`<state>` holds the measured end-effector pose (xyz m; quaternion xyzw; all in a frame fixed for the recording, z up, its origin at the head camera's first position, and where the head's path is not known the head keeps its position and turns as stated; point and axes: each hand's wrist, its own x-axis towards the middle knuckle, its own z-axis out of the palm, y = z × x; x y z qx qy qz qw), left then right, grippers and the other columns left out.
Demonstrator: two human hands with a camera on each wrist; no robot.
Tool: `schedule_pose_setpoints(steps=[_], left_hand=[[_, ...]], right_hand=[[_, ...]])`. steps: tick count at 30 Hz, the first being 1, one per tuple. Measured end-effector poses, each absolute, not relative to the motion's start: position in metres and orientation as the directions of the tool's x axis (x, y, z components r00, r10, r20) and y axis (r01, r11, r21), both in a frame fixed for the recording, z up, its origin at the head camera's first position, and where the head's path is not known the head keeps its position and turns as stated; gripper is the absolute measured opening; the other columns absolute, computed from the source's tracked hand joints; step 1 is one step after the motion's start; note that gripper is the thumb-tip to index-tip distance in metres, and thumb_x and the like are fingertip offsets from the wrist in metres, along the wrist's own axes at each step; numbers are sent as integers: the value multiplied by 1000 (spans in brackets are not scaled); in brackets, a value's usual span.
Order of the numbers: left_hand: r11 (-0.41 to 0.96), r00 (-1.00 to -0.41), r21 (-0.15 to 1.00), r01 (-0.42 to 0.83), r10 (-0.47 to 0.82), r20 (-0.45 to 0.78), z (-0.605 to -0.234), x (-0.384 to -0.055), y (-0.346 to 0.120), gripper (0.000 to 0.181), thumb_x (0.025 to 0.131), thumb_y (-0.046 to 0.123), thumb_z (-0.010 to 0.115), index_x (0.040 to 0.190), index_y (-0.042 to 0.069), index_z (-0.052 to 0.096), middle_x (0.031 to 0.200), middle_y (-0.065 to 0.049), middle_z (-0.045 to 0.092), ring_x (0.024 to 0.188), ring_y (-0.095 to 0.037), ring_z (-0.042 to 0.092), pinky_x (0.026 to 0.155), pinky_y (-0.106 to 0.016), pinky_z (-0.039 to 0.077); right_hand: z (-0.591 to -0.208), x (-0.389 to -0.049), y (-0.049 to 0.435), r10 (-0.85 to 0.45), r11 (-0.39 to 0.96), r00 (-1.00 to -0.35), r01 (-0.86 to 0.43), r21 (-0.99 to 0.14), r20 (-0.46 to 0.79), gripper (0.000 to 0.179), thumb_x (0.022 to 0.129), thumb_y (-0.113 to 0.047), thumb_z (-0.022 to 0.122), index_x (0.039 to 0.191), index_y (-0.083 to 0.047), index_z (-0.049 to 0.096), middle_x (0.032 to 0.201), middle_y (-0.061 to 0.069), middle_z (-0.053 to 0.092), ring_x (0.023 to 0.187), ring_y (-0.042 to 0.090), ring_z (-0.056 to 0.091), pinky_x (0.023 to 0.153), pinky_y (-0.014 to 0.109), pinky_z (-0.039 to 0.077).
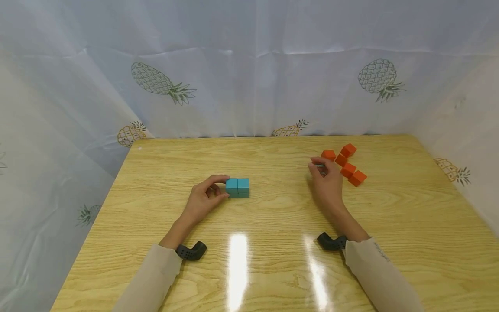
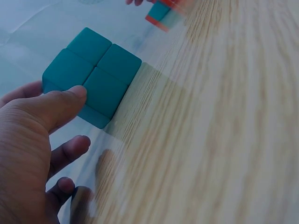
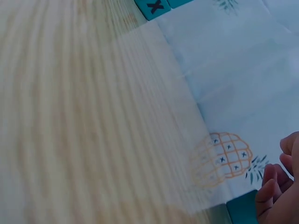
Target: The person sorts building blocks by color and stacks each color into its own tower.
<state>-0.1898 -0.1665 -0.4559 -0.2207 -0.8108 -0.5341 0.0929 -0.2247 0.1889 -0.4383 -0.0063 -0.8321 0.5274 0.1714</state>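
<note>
A two-by-two stack of teal blocks [image 1: 243,185] stands upright at the middle of the table. At its left end my left hand [image 1: 200,201] pinches the stack, thumb at the front and index finger behind. In the left wrist view the thumb presses a near face of the teal blocks [image 2: 107,91]. Over to the right, my right hand [image 1: 327,182] has thumb and index finger pinched round a small teal block [image 1: 320,165], mostly hidden by the fingers. The right wrist view shows a teal face [image 3: 243,209] just below the curled fingers.
Several red blocks [image 1: 348,170] lie loosely grouped just beyond and right of my right hand. The wooden table [image 1: 273,225] ends at a pale curtain [image 1: 241,95] printed with pineapples. A black X marks one teal stack face [image 3: 154,6] in the right wrist view.
</note>
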Motion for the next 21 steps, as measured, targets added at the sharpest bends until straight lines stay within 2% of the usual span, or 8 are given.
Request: schedule_pose_setpoints(steps=[4,7,11,17,21], left_hand=[[332,-894,835,439,258,368,-457,-190,-168,47,82,3,74,125,18,62,110,-1,64,74,-19,55,59,-27,43],[324,-883,826,460,263,389,-459,-191,-169,47,83,3,74,125,20,62,110,-1,64,74,-17,55,58,-26,43],[318,-869,813,487,271,414,-460,-192,-169,48,83,1,74,125,19,61,109,-1,64,73,-17,54,57,-25,42],[319,-877,823,470,276,394,-460,-192,-169,47,83,4,74,126,17,61,111,-2,64,74,-19,54,58,-26,42],[306,-879,832,463,280,386,-445,-185,-166,45,83,0,73,126,9,60,111,-8,64,74,-24,55,59,-29,43]], right_hand=[[-438,-223,200,219,440,-926,-188,-878,308,35,96,-32,60,119,-7,64,109,4,60,84,17,53,65,22,44],[-438,-223,205,230,432,-921,-193,-881,315,32,95,-29,61,118,-6,64,111,5,61,82,15,53,65,21,43],[-436,-222,208,243,409,-930,-159,-898,276,34,95,-25,62,121,-4,61,117,9,60,82,13,54,68,19,43],[-418,-211,201,246,360,-946,-115,-926,213,35,96,-15,60,125,4,56,124,19,55,81,18,55,67,18,42],[-427,-215,205,235,360,-952,-101,-927,194,38,96,-19,59,127,2,54,125,19,53,73,13,54,64,18,41]])
